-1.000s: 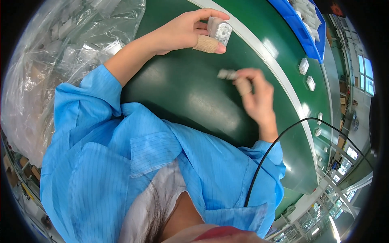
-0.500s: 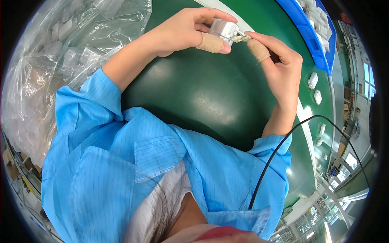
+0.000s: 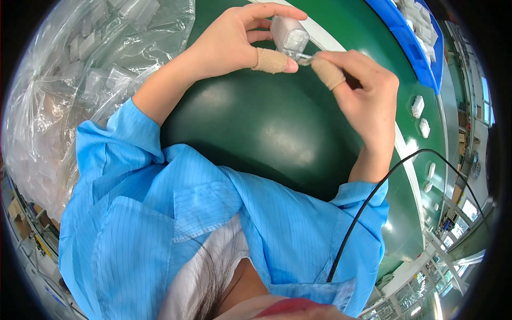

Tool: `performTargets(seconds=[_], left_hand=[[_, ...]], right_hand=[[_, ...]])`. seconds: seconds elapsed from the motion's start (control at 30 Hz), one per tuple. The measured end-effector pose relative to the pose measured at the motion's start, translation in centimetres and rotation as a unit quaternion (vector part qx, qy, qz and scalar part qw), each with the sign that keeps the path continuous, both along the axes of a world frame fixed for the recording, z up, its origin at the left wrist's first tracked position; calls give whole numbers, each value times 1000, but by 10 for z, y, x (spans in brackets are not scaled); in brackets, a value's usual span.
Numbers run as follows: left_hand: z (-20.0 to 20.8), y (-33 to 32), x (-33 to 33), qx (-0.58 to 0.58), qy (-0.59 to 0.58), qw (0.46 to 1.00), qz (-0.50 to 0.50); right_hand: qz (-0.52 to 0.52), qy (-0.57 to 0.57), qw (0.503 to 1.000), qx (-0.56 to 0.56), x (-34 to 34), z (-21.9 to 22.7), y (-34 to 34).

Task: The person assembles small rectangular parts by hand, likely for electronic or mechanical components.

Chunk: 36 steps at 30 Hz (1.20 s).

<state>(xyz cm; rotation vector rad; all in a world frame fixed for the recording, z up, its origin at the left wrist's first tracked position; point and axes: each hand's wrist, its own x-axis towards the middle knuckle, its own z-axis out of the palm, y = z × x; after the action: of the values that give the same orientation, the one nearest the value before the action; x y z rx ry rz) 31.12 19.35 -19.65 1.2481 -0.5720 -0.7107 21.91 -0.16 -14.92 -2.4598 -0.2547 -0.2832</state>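
Observation:
Above the green work surface [image 3: 256, 133], my left hand [image 3: 232, 45] grips a small white block-shaped item in a clear plastic box or sleeve [image 3: 290, 34]. Its fingers curl over the far side, and the thumb, wrapped in a tan bandage, lies at the near side. My right hand [image 3: 370, 90] has thumb and index finger pinched together at the item's near right corner. Between those fingertips is a thin, shiny strip or flap [image 3: 303, 57], too small to make out fully. A tan bandage covers a digit of this hand too.
On the left lies a large clear plastic bag [image 3: 58, 96] of transparent boxes. A blue bin [image 3: 397, 32] with white pieces stands far right. Several small white items [image 3: 417, 106] line the strip beyond the white rail [image 3: 409, 170]. A black cable [image 3: 368, 194] arches near my right forearm.
The boxed item has turned in my left hand, so its end points more toward me. My right fingertips have shifted left and slightly nearer, still pinching at its corner.

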Motion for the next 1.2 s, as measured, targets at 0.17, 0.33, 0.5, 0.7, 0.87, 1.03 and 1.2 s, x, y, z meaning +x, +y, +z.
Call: performTargets(seconds=[0.17, 0.33, 0.5, 0.7, 0.87, 1.03, 1.2], left_hand=[[11, -1, -4, 39, -82, 996, 10], [11, -1, -5, 41, -96, 995, -3], [8, -3, -6, 32, -95, 995, -1], [-12, -2, -5, 17, -163, 985, 50], [-18, -2, -3, 33, -275, 957, 84], [10, -1, -7, 61, -114, 992, 12], [9, -3, -6, 77, -123, 989, 24]], right_hand=[[-3, -46, 990, -133, -7, 3, 2], [2, -71, 980, -184, -8, 8, 5], [3, -72, 976, -207, -10, 7, 8], [-26, -89, 975, -200, -12, 1, 14], [-23, -81, 975, -204, -13, 4, 12], [-11, -92, 965, -244, -13, 4, 12], [-27, -96, 959, -266, -14, 1, 14]])
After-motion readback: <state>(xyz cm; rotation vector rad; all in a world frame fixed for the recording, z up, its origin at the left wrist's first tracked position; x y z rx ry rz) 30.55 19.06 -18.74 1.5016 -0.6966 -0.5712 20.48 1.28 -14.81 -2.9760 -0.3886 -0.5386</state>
